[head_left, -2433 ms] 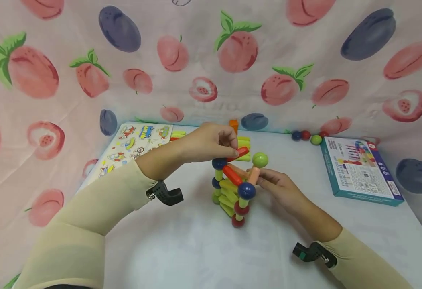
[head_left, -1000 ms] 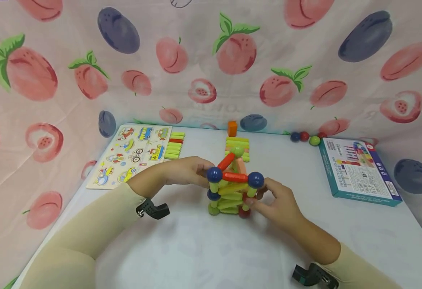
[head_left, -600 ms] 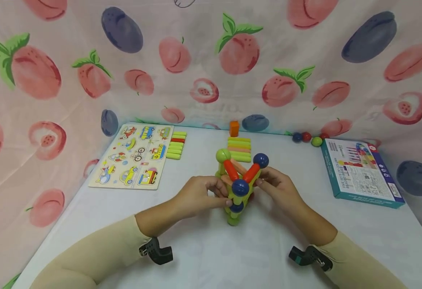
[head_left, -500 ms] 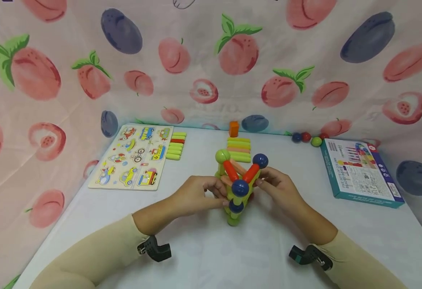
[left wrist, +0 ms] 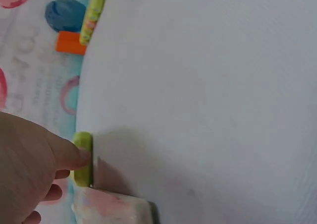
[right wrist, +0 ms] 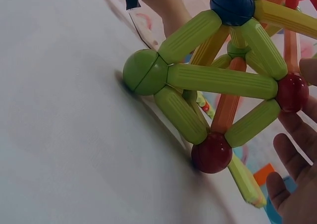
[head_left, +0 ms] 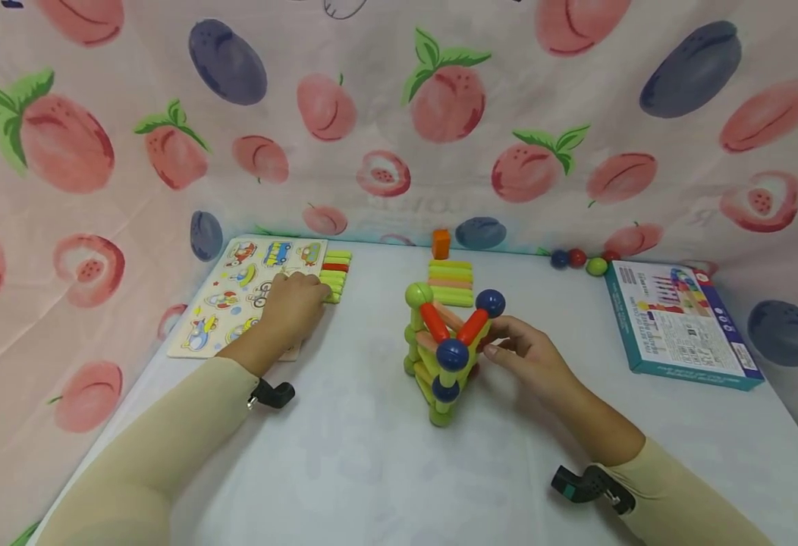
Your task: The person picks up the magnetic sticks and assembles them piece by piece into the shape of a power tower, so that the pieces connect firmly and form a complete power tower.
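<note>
A tower of magnetic balls and rods (head_left: pixel 452 355) stands on the white table, with blue and green balls and red rods at its top. My right hand (head_left: pixel 532 362) steadies its right side; in the right wrist view thumb and finger lie about a red ball (right wrist: pixel 292 92). At the left, my left hand (head_left: pixel 294 307) reaches over the picture board's edge to the row of loose rods (head_left: pixel 334 267). In the left wrist view its thumb presses a green rod (left wrist: pixel 83 158), the other fingers curled and partly hidden.
A picture board (head_left: pixel 221 318) lies at the left. Behind the tower are more rods (head_left: pixel 450 283) and an orange block (head_left: pixel 441 244). Loose balls (head_left: pixel 577 258) sit by a teal-edged box (head_left: pixel 682 322) at the right. A fruit-print cloth (head_left: pixel 399 114) hangs behind.
The tower has been turned round. My left hand has let go of it and moved left and back to the loose rods. My right hand stays at the tower.
</note>
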The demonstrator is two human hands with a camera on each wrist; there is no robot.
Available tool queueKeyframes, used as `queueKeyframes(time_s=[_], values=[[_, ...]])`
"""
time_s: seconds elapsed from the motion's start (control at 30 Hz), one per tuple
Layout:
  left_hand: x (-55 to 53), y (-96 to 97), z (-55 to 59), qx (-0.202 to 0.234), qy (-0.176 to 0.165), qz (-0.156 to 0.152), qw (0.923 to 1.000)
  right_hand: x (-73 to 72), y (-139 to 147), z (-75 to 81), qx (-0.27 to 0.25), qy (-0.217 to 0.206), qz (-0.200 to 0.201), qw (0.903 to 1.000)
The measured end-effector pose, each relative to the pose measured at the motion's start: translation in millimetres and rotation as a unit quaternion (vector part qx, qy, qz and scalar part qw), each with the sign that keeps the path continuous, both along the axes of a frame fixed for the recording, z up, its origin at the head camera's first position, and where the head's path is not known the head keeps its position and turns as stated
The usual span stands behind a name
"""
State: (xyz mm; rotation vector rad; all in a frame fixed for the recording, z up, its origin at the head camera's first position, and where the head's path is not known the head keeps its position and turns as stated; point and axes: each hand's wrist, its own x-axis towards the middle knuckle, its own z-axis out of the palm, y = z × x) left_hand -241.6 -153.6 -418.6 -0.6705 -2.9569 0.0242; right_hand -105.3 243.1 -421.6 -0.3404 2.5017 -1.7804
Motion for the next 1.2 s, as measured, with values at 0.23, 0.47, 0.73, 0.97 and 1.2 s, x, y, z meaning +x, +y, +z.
queueKeyframes(time_s=[0.23, 0.47, 0.73, 0.97, 1.2], values=[[-9.2, 3.1, -7.9, 0.000, -0.021, -0.019, 0.9996, 1.6, -0.5, 1.1, 0.002, -0.001, -0.005, 1.0000], [-14.0, 10.1, 6.5, 0.068, -0.075, -0.040, 0.9941, 1.6, -0.6, 1.8, 0.018, -0.013, -0.005, 0.9997], [12.5, 77.2, 106.5, 0.430, -0.287, -0.087, 0.8520, 0.0, 0.0, 4.2, 0.017, -0.016, 0.000, 0.9997], [43.3, 128.5, 133.3, 0.459, -0.362, -0.098, 0.8054, -1.1, 2.0, 1.0, -0.017, 0.000, 0.030, 0.9994], [56.6, 135.2, 127.3, 0.416, -0.364, -0.108, 0.8266, 2.3, 2.6, 1.1, -0.063, 0.056, 0.024, 0.9961]])
